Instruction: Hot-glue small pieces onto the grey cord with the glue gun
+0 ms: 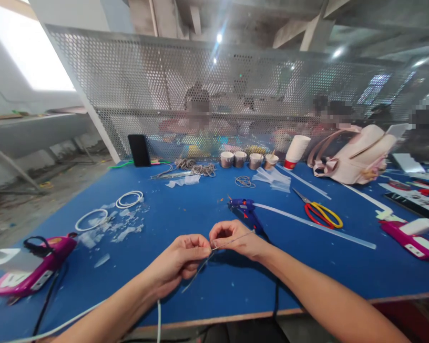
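Note:
Both hands meet above the blue table near its front edge. My left hand [186,259] is closed, thumb and index finger pinching a thin grey cord [197,275] whose loose end hangs down below the fingertips. Close against it, my right hand [236,237] pinches the same cord, and a twisted length runs back across its fingers toward the wrist. Just beyond lies a blue glue gun [243,206] with a long clear glue stick [314,225] reaching to the right. The exact point between the fingertips is too small to make out.
Red-and-yellow scissors [323,214] lie right. White rings [92,220] and clear scraps are left, near a pink power strip [39,267]. Paper cups [227,159], cord bundles [203,169], a black phone [139,150] and a pink bag [357,157] stand along the mesh partition [146,81].

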`<state>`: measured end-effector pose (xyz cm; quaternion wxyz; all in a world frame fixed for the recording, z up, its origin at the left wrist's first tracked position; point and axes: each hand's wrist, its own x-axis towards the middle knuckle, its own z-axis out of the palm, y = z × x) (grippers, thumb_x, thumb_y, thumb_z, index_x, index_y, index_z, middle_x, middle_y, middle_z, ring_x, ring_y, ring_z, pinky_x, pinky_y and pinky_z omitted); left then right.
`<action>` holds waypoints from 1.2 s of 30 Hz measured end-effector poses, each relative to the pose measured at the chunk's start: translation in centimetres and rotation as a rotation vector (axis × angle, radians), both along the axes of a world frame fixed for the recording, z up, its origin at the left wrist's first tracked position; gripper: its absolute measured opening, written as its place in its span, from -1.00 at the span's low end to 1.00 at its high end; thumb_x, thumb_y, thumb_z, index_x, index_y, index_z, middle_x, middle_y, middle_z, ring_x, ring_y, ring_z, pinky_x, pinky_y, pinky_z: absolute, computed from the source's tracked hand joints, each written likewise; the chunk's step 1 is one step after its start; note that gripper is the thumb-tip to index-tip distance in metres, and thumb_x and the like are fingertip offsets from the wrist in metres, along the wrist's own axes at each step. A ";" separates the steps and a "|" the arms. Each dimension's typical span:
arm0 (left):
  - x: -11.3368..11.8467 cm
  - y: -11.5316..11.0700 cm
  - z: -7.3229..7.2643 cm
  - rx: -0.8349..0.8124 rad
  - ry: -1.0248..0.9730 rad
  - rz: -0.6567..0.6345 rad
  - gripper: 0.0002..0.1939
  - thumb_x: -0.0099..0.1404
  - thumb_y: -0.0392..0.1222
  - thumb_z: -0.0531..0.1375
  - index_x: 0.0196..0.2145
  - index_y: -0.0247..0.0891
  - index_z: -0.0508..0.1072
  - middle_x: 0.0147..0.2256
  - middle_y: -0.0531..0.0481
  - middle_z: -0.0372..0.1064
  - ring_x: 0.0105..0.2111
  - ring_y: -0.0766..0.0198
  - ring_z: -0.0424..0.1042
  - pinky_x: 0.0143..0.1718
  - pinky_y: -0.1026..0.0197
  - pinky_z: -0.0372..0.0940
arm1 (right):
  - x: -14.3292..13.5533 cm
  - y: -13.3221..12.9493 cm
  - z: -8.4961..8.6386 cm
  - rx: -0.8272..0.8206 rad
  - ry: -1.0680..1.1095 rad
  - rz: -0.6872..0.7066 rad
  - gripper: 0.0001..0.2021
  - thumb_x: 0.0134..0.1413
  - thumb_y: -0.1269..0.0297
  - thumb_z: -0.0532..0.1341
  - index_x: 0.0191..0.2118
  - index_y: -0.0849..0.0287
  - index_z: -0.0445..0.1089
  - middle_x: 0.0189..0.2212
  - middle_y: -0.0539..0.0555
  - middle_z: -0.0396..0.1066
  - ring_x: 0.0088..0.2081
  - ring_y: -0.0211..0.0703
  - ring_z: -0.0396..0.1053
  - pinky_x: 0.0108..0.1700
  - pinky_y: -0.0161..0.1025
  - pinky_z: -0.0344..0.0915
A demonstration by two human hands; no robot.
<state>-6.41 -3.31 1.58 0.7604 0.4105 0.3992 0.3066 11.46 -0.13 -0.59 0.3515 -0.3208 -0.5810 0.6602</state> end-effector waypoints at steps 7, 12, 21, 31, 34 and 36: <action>-1.0 -0.7 0.7 0.047 0.328 -0.136 -0.82 -0.03 -0.15 0.27 -0.59 -0.29 0.37 -0.74 0.21 0.04 -0.75 0.51 -0.15 -0.70 0.32 -0.29 | 0.6 -0.1 0.9 0.333 -0.173 0.104 -0.92 -0.11 0.35 0.29 -0.49 0.21 0.39 -0.51 -0.04 0.33 -0.45 -0.29 0.23 -0.35 -0.32 0.17; -0.9 -0.8 1.3 0.260 0.610 -0.154 -0.86 -0.02 -0.18 0.20 -0.63 -0.30 0.38 -0.69 0.16 0.14 -0.67 0.43 0.01 -0.64 0.32 -0.12 | 0.8 -0.6 1.7 0.646 -0.274 0.171 -0.92 -0.05 0.48 0.23 -0.47 0.19 0.36 -0.41 0.00 0.39 -0.32 -0.25 0.32 -0.18 -0.28 0.19; -0.6 -1.1 0.7 0.639 0.860 0.178 -0.81 0.10 -0.14 0.10 -0.57 -0.26 0.39 -0.67 0.17 0.13 -0.60 0.35 0.10 -0.56 0.30 -0.01 | 0.6 -2.3 2.3 1.253 -0.594 -0.096 -0.86 0.04 0.46 0.14 -0.49 0.20 0.35 -0.59 -0.04 0.36 -0.49 -0.28 0.19 -0.28 -0.23 0.00; 1.3 -1.8 0.3 0.341 0.340 0.526 -0.75 0.08 -0.02 0.22 -0.50 -0.28 0.37 -0.70 0.21 0.06 -0.70 0.46 -0.03 -0.70 0.37 -0.12 | -0.9 -3.8 0.2 1.161 -0.483 -0.423 -0.82 0.14 0.40 0.12 -0.41 0.19 0.46 -0.60 -0.01 0.46 -0.59 -0.31 0.26 -0.42 -0.28 0.03; 1.8 -2.0 0.1 0.209 0.130 0.551 -0.73 0.05 -0.02 0.26 -0.50 -0.27 0.32 -0.73 0.26 -0.06 -0.72 0.50 -0.14 -0.72 0.40 -0.20 | -1.1 -3.8 -0.2 1.010 -0.442 -0.435 -0.83 0.12 0.37 0.14 -0.37 0.16 0.49 -0.58 -0.01 0.48 -0.59 -0.31 0.30 -0.40 -0.31 0.09; 1.9 -2.0 0.0 0.146 0.030 0.544 -0.72 0.03 -0.04 0.28 -0.51 -0.27 0.30 -0.74 0.29 -0.11 -0.72 0.52 -0.21 -0.72 0.42 -0.23 | -1.3 -3.8 -0.2 0.896 -0.436 -0.430 -0.83 0.09 0.35 0.15 -0.37 0.15 0.51 -0.61 -0.02 0.46 -0.59 -0.30 0.29 -0.40 -0.32 0.11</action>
